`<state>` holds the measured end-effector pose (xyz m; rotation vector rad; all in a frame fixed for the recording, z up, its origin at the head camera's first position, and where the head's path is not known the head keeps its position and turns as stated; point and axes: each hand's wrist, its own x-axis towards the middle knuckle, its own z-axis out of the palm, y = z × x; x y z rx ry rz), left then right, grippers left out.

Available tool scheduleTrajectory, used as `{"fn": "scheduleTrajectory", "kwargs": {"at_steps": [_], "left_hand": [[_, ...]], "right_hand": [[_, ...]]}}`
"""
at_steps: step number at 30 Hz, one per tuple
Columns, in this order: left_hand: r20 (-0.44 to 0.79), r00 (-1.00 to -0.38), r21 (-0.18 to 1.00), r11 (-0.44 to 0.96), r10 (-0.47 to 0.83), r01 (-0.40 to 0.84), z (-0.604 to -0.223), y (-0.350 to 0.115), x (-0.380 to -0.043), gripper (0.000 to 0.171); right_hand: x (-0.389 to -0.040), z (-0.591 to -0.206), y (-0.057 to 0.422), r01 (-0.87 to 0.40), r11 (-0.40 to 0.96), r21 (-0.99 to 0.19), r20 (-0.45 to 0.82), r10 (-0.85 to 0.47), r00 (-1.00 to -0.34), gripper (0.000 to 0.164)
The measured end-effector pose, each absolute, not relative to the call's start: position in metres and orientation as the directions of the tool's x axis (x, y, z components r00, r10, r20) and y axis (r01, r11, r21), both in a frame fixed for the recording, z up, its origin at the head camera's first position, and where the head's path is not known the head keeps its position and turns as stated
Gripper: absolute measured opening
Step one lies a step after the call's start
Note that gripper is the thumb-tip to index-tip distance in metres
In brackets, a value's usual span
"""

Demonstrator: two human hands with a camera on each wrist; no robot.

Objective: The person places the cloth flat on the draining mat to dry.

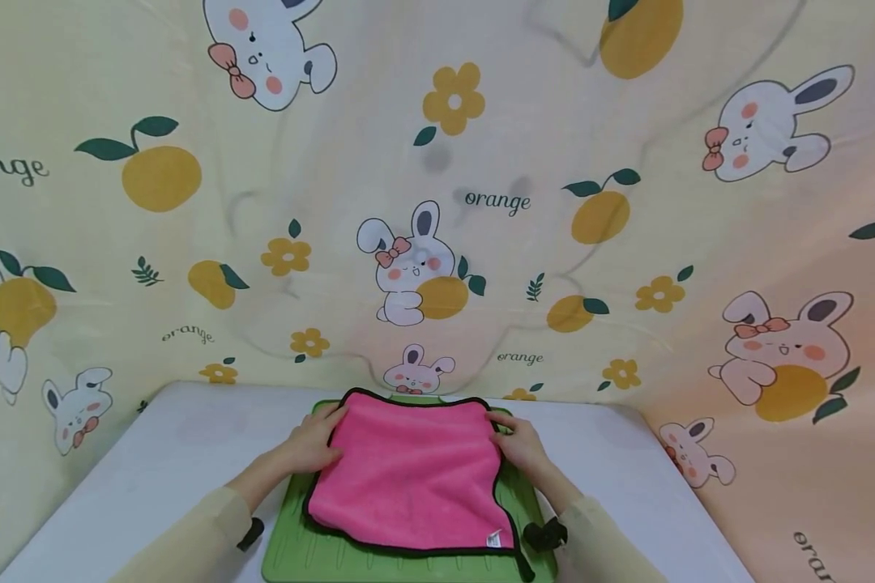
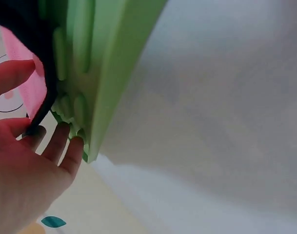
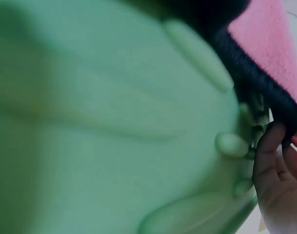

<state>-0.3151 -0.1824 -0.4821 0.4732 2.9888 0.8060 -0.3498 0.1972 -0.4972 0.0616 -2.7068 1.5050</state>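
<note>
A pink cloth [image 1: 411, 478] with a black border is spread over a green ridged board [image 1: 292, 551]. My left hand [image 1: 313, 441] pinches the cloth's left edge close to its far corner. In the left wrist view, the fingers [image 2: 55, 146] curl at the black border beside the board's ridges. On the opposite side, my right hand [image 1: 521, 445] pinches the right edge near the far corner. The right wrist view has its fingers [image 3: 267, 161] at the border, partly cut off by the frame. A small white label [image 1: 493, 539] and a black loop [image 1: 527, 567] mark the near right corner.
The board lies on a white table [image 1: 182, 453]. Behind the table hangs a printed curtain [image 1: 321, 202] with rabbits and oranges, which also runs along both sides. Black bands [image 1: 251, 534] hang at both sleeves.
</note>
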Motion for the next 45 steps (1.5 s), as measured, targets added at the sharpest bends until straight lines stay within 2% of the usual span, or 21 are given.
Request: {"fn": "scheduleTrajectory", "kwargs": {"at_steps": [6, 10, 14, 18, 24, 31, 35, 38, 40, 45], "left_hand": [[-0.021, -0.959, 0.403, 0.880, 0.282, 0.250, -0.480, -0.179, -0.318, 0.067], [-0.019, -0.960, 0.400, 0.882, 0.279, 0.248, -0.479, -0.181, -0.315, 0.066], [0.047, -0.957, 0.399, 0.872, 0.288, 0.282, -0.479, -0.186, -0.304, 0.063], [0.147, -0.940, 0.415, 0.844, 0.307, 0.340, -0.473, -0.190, -0.289, 0.051], [0.247, -0.874, 0.409, 0.773, 0.418, 0.485, -0.460, -0.190, -0.256, 0.031], [0.287, -0.753, 0.389, 0.647, 0.592, 0.656, -0.464, -0.191, -0.217, 0.024], [0.330, -0.648, 0.282, 0.584, 0.687, 0.762, -0.472, -0.194, -0.208, 0.018], [0.358, -0.604, 0.214, 0.567, 0.712, 0.795, -0.477, -0.196, -0.208, 0.020], [0.351, -0.610, 0.213, 0.574, 0.710, 0.790, -0.479, -0.197, -0.210, 0.023], [0.262, -0.669, 0.231, 0.628, 0.696, 0.744, -0.478, -0.197, -0.217, 0.024]], "right_hand": [[-0.350, -0.502, 0.200, -0.046, 0.650, -0.758, 0.036, -0.028, -0.999, 0.043], [-0.344, -0.501, 0.201, -0.087, 0.654, -0.751, 0.068, -0.054, -0.996, 0.047], [-0.327, -0.498, 0.204, -0.152, 0.640, -0.753, 0.127, -0.085, -0.988, 0.046], [-0.306, -0.492, 0.208, -0.240, 0.633, -0.736, 0.186, -0.152, -0.971, 0.041], [-0.271, -0.479, 0.210, -0.368, 0.582, -0.725, 0.234, -0.294, -0.927, 0.031], [-0.231, -0.475, 0.213, -0.504, 0.544, -0.671, 0.240, -0.483, -0.842, 0.023], [-0.220, -0.479, 0.217, -0.602, 0.496, -0.625, 0.258, -0.596, -0.760, 0.021], [-0.219, -0.482, 0.219, -0.668, 0.456, -0.588, 0.267, -0.670, -0.692, 0.019], [-0.220, -0.485, 0.220, -0.697, 0.435, -0.570, 0.272, -0.701, -0.659, 0.019], [-0.223, -0.488, 0.223, -0.726, 0.420, -0.544, 0.265, -0.736, -0.624, 0.024]]}}
